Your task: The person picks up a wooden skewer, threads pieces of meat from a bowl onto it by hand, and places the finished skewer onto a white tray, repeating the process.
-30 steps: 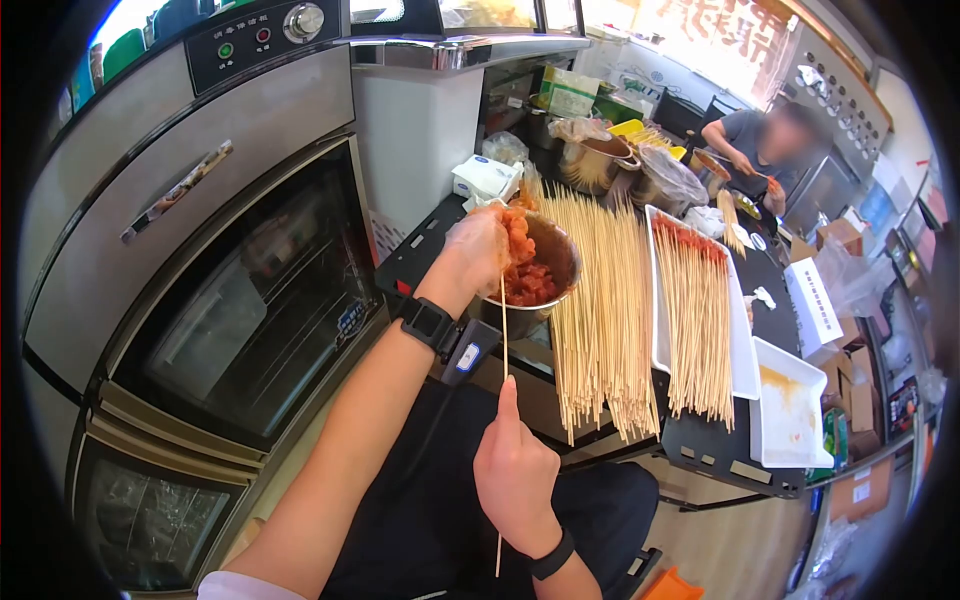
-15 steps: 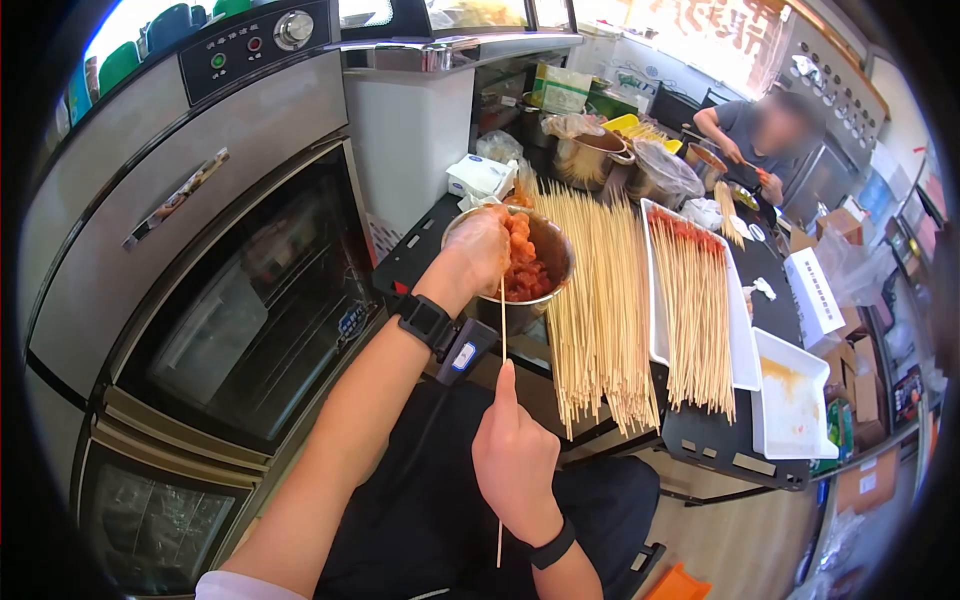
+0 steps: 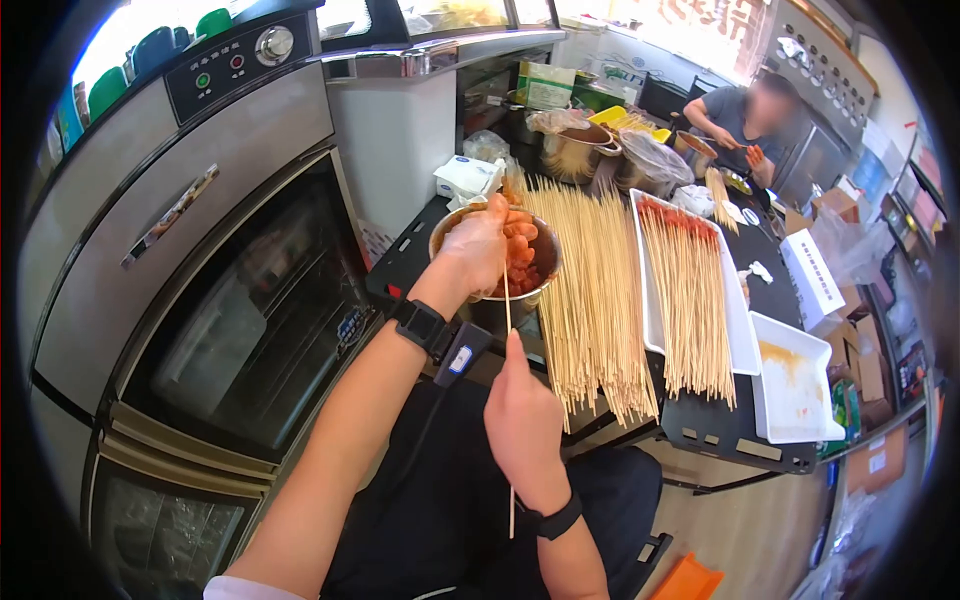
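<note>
My left hand (image 3: 474, 248), in a thin clear glove, is closed around red meat at the top of a wooden skewer (image 3: 507, 308), over the metal pot (image 3: 551, 284) of red meat pieces (image 3: 522, 262). Below it my right hand (image 3: 525, 410) grips the same skewer, thumb or forefinger pointing up along it; the skewer's lower end shows beneath. Right of the pot lies a wide pile of bare wooden skewers (image 3: 595, 310). A white tray (image 3: 743, 330) beside them holds skewers with red meat (image 3: 680, 225) at their far ends.
A white tray (image 3: 800, 395) with yellowish liquid sits at the black table's (image 3: 705, 425) near right corner. Larger pots (image 3: 570, 158), one covered in plastic, stand behind. Across the table sits another person (image 3: 740, 115). A cabinet (image 3: 230, 300) with glass doors fills the left, an orange object (image 3: 688, 580) the floor.
The view has shifted slightly. Both hands, still on the skewer, have moved a little up relative to the pot, and the left fingers now sit at the skewer's top.
</note>
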Tool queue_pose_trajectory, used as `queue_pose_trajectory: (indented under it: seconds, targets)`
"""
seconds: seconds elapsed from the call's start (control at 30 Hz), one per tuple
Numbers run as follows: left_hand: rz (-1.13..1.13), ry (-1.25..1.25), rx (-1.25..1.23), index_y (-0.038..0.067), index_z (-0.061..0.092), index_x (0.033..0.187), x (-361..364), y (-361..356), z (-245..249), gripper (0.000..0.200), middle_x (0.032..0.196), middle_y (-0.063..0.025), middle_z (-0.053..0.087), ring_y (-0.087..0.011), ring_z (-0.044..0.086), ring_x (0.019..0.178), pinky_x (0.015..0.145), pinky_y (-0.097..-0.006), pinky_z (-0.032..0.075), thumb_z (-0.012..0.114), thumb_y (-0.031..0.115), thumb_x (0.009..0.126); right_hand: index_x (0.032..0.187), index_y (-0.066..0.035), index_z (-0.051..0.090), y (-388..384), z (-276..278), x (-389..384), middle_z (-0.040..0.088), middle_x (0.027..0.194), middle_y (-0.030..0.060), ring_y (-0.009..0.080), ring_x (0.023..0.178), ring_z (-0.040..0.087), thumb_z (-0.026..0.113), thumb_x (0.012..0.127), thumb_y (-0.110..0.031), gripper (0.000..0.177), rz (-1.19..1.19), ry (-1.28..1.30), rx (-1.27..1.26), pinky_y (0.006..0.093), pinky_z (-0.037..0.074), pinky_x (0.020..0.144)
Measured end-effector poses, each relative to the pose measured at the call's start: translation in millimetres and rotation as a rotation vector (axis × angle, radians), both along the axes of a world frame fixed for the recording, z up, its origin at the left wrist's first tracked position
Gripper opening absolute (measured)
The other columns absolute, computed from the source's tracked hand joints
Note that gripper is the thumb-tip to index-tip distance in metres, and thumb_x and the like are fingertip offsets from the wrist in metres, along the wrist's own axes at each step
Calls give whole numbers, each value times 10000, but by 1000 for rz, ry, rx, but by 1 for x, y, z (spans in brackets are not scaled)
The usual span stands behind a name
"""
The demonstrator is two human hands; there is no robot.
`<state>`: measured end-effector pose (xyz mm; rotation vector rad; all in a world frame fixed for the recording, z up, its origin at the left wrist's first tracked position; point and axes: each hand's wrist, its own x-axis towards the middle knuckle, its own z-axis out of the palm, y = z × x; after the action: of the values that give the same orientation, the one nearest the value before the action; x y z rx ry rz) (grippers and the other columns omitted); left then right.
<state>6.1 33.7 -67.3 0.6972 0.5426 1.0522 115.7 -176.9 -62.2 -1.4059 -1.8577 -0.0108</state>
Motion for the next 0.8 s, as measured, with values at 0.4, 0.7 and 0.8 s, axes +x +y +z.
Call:
queue_pose_trajectory:
  seconds: [0.4,0.7,0.8]
  targets:
    - [187,593,184,2,536,921,11,-19,24,357,813,-129,611,-185,567,692,647,-277,491,471,352,909,1302,23,344,69,29,182,555,837,240,371,720,553,425,837,-82,484,-330,40,-131,444,431,640]
    - [40,1977,1129,7,485,1098,5,-28,32,436,996,-75,597,-184,565,910,835,-265,438,644,204,743,1314,34,315,53,27,182,526,816,175,331,725,527,453,811,-7,524,-370,-120,65,414,424,631]
    - [82,2008,1114,2,450,1158,8,-37,43,605,1016,-55,597,-168,546,981,885,-248,393,687,157,623,1301,43,323,55,16,179,523,816,180,335,731,529,449,813,-6,507,-345,-83,201,415,425,629]
